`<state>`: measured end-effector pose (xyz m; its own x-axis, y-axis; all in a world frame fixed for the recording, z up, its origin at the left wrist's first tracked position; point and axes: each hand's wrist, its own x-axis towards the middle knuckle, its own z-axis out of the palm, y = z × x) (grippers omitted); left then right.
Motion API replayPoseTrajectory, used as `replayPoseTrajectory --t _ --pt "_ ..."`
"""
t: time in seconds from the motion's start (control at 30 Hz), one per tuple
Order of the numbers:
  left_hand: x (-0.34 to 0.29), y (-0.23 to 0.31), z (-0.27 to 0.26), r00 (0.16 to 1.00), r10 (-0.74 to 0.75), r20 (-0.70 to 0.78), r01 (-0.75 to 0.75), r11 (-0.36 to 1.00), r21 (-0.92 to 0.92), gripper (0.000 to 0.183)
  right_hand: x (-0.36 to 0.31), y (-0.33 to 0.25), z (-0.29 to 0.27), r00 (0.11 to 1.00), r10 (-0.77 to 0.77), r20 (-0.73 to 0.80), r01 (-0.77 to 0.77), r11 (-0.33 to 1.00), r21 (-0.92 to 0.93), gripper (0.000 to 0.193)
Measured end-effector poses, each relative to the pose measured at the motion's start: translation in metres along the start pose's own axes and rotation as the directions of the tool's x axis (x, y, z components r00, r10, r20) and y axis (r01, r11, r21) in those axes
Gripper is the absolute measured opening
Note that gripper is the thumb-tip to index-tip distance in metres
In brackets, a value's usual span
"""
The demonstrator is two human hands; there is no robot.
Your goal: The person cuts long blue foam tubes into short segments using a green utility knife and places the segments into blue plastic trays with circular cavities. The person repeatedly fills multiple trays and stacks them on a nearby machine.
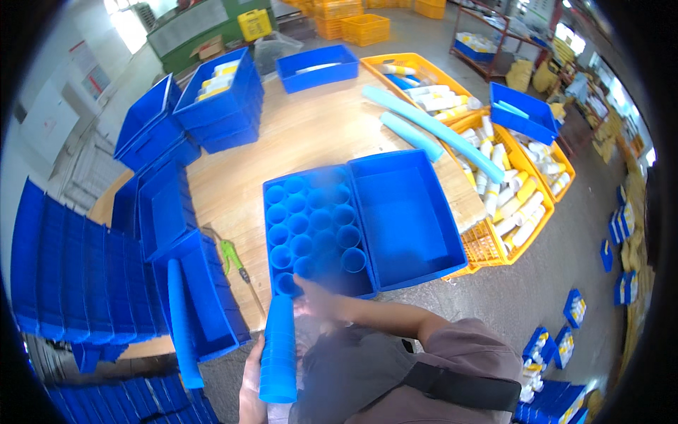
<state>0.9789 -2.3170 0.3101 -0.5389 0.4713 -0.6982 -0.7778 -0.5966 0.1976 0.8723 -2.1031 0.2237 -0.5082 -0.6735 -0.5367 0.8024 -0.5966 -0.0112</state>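
Note:
My left hand is closed around a long stack of nested blue cups, tilted near upright at the table's front edge. My right hand is beside the stack's narrow upper end, fingers apart; a hazy patch blurs part of it. Just beyond it, a blue bin holds several blue cups standing in rows, mouths up. The cup at its near left corner is closest to my right fingers. Against that bin's right side lies a second blue bin with nothing seen inside.
Left of the bins, a green-handled tool lies on the wooden table. Blue bins are stacked at left, one holding a long blue stack. Light-blue stacks lie far right, beside yellow crates of white and yellow cups.

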Motion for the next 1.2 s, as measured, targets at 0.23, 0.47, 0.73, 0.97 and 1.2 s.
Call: replayPoseTrajectory --t 0.23,0.47,0.73,0.97,1.2 --pt "0.023 -0.007 0.002 0.998 -0.036 -0.056 0.049 0.969 0.241 0.074 -0.073 0.042 -0.020 0.664 -0.230 0.711 0.278 -0.807 -0.521 0.064" --pt "0.028 -0.001 0.042 0.987 -0.162 -0.004 0.148 0.889 0.433 0.072 -0.082 -0.004 -0.059 0.580 -0.541 0.609 0.112 -0.688 -0.717 0.065" --pt "0.050 0.002 0.041 0.989 -0.146 -0.032 0.144 0.865 0.480 0.070 -0.079 0.006 -0.048 0.543 -0.260 0.799 0.237 -0.865 -0.442 0.073" --pt "0.010 0.000 0.048 0.995 -0.094 0.015 0.080 0.911 0.404 0.074 -0.076 -0.002 -0.030 0.514 -0.438 0.738 0.148 -0.802 -0.579 0.071" --pt "-0.015 0.000 0.040 0.997 -0.038 -0.071 0.067 0.888 0.456 0.082 -0.070 0.005 0.007 0.492 -0.116 0.863 0.249 -0.931 -0.268 0.049"
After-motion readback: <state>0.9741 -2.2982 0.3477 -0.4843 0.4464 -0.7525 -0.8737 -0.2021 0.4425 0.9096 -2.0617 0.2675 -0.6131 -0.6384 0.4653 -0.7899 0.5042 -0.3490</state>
